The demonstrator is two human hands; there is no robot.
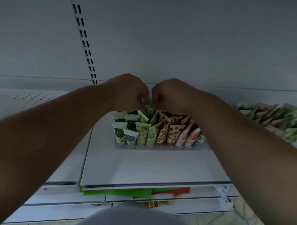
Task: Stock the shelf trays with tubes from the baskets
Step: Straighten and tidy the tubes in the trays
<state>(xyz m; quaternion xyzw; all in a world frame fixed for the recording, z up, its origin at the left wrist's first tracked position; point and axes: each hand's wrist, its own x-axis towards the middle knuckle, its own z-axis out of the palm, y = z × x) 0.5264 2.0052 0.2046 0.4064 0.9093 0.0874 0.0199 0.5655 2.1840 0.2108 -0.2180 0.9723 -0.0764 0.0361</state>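
At the far left edge of the shelf (147, 164) I see a white perforated basket (21, 96), its contents not visible from here. Right of it, a slotted upright (82, 34) runs up the back panel. My left hand (130, 90) reaches over the rear of the clear tray (158, 148), fingers curled inward and pinching the top of a green patterned tube (149, 107) at the back row. My right hand (168, 93) meets it knuckle to knuckle, fingers likewise curled and nipping the same tube; how much of it each hand covers I cannot tell. The tray stands near the middle of the shelf, toward the back, and holds rows of upright tubes: white and dark green tubes (123, 128) at its left end, light green floral tubes (147, 132) next, orange spotted tubes (167, 133) in the centre, pink tubes (187, 135) beyond, and a blue tube (199, 141) at its right end. At the shelf's right rear corner lies a loose pile of tubes (280, 121), green and pink. Below the front edge, on a lower shelf, lie green and red packets (135, 190).
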